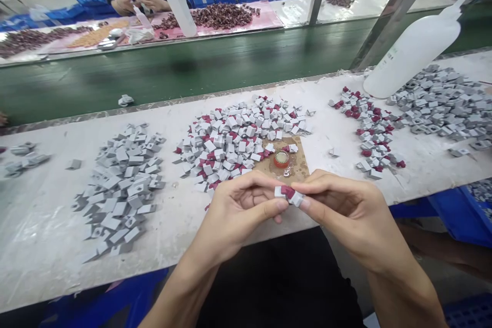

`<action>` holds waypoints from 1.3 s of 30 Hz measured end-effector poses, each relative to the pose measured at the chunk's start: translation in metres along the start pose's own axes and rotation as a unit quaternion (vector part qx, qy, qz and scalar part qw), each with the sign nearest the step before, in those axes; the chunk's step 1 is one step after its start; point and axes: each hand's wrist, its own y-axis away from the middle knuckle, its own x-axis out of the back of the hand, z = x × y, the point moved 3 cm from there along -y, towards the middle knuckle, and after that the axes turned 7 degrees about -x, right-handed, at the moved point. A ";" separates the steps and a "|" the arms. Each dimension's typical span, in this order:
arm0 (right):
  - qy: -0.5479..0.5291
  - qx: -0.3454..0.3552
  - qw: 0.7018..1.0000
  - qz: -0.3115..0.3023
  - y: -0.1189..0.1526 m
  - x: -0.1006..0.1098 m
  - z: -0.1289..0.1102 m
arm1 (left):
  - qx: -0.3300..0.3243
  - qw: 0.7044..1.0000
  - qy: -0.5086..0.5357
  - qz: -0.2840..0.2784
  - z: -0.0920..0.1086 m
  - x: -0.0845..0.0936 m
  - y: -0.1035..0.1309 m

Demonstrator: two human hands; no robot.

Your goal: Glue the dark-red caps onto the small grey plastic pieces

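Note:
Between my two hands is a small grey and maroon plastic part (288, 192), held over the table's front edge. My left hand (246, 205) pinches its left end between thumb and fingers. The fingertips of my right hand (340, 205) close on its right end. Just beyond the hands, a small red-rimmed cap (281, 159) holding something pale sits on a wet brown cardboard piece (302, 156). Behind and to the left of it spreads a heap of grey and maroon parts (226, 138).
Plain grey parts (123, 184) lie piled at left; more grey pieces (449, 102) heap at right beside mixed parts (371, 128). A large white squeeze bottle (415, 51) leans there. Beyond runs a green conveyor belt (230, 64), with another person's hands (142, 1) across it.

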 end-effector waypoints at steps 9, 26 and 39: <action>-0.086 0.000 0.996 0.012 0.004 0.005 0.015 | 0.007 1.000 0.011 -0.029 -0.001 -0.009 -0.004; -0.034 0.004 0.999 0.040 0.011 0.016 0.005 | -0.025 0.998 0.058 -0.012 -0.013 -0.020 -0.008; -0.013 0.001 1.000 0.016 0.010 0.019 -0.006 | 0.026 0.998 0.002 -0.061 -0.001 -0.021 -0.009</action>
